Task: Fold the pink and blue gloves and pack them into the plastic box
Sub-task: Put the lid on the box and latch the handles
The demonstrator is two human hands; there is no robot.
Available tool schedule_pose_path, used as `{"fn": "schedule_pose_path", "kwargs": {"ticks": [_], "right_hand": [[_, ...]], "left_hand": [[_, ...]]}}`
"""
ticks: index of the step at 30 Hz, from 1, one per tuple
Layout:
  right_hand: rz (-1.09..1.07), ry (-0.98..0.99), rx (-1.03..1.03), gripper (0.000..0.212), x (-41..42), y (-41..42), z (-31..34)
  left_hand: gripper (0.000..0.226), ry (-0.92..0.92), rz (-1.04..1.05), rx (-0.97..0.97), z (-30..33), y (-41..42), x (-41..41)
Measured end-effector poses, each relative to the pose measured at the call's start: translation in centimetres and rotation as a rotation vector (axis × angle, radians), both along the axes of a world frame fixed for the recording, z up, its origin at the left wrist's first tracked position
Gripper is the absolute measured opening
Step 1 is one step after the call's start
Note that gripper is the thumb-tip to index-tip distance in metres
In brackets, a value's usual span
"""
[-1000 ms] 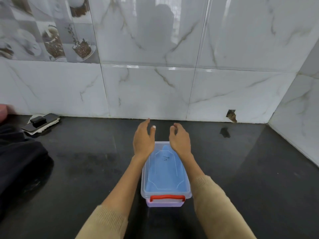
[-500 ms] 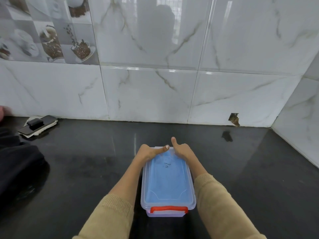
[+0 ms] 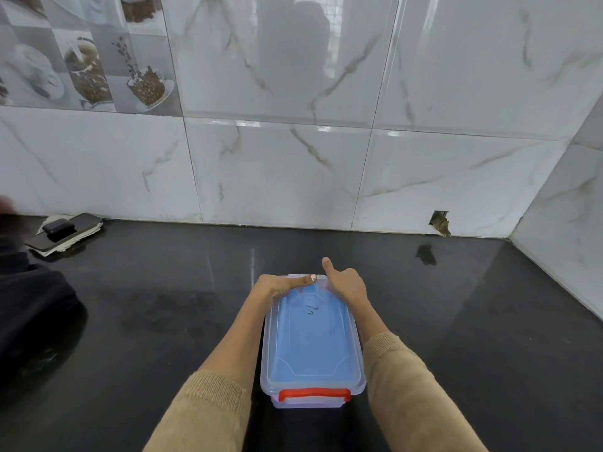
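Note:
A clear plastic box (image 3: 311, 350) with its lid on and a red latch (image 3: 315, 393) at the near end stands on the black counter, low in the middle of the head view. Blue fabric shows through the lid; no pink glove can be made out. My left hand (image 3: 277, 287) grips the box's far left corner, thumb lying across the lid. My right hand (image 3: 347, 285) grips the far right corner, thumb raised. The fingers of both hands are hidden behind the box's far end.
The black counter (image 3: 473, 321) runs to a white marble-tile wall at the back and right. A phone on a white cloth (image 3: 63, 233) lies at the back left. Dark cloth (image 3: 29, 308) is heaped at the left edge.
Both hands came down from hovering open above the box's far end and took hold of its far corners. Since half a second ago they have stayed put.

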State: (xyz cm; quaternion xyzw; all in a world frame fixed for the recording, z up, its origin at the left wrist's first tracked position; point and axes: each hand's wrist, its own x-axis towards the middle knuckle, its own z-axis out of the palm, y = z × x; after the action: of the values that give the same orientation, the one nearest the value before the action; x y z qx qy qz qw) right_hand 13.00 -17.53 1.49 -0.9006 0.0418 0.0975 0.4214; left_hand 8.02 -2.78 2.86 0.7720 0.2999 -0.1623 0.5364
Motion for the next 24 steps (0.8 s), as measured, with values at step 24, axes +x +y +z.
{"fn": "schedule_pose_path", "kwargs": {"ticks": [24], "right_hand": [[0.056,-0.178,0.365,0.045,-0.5,0.0,0.5]], "left_hand": [[0.023,-0.497,0.136,-0.057,0.2,-0.1,-1.5]]}}
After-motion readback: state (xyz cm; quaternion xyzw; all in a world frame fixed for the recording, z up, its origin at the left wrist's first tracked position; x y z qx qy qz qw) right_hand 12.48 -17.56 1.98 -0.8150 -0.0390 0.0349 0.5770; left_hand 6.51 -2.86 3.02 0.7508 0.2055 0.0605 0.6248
